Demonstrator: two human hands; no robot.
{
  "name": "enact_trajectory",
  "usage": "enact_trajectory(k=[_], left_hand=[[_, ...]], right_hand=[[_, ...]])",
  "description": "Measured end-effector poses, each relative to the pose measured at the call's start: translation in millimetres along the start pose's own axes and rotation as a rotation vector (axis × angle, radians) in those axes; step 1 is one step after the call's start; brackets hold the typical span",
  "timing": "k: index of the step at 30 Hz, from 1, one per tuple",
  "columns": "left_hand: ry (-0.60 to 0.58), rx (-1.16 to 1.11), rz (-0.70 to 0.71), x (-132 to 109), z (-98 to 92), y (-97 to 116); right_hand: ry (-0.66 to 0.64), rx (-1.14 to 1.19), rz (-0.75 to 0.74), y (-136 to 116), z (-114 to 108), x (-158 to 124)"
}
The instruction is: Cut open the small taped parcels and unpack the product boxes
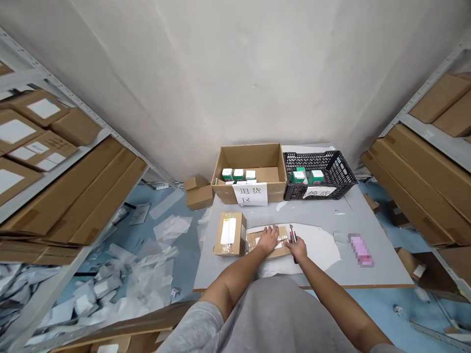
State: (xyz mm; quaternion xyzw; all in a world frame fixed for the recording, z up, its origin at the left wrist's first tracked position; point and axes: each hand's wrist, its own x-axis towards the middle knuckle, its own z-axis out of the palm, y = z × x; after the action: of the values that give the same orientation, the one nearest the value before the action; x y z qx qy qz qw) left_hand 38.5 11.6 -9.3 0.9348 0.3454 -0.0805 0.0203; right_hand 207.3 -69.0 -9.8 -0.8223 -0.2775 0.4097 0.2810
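My left hand (268, 239) rests on top of a small cardboard box (276, 253), its fingers stretched out over the cardboard. The box lies on a white sheet (322, 245) on the table. At the box's right end, my right hand (299, 249) is closed around a red and black box cutter (293, 236), whose tip points away from me. Whether its blade is out is too small to tell. Just left of my left hand stands a taped cardboard box (241, 230) with a white label.
At the table's back stand an open carton (253, 156) and a black plastic crate (344, 179), both holding green-and-white boxes. A pixelated pink item (361, 250) lies on the grey table (382, 267). Shelves of cartons (91, 191) flank both sides; wrapping (106, 289) litters the floor.
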Motion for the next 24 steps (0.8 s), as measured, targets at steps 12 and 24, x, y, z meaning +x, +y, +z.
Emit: enact_trajectory(k=[12,24], left_hand=[[0.006,0.012,0.157,20,6.6,1],[0.087,-0.078,-0.035,19,10.0,23]], right_hand=[[0.119,-0.003,0.008,-1,4,-9],[0.166,-0.016,-0.004,3,-1,-46]])
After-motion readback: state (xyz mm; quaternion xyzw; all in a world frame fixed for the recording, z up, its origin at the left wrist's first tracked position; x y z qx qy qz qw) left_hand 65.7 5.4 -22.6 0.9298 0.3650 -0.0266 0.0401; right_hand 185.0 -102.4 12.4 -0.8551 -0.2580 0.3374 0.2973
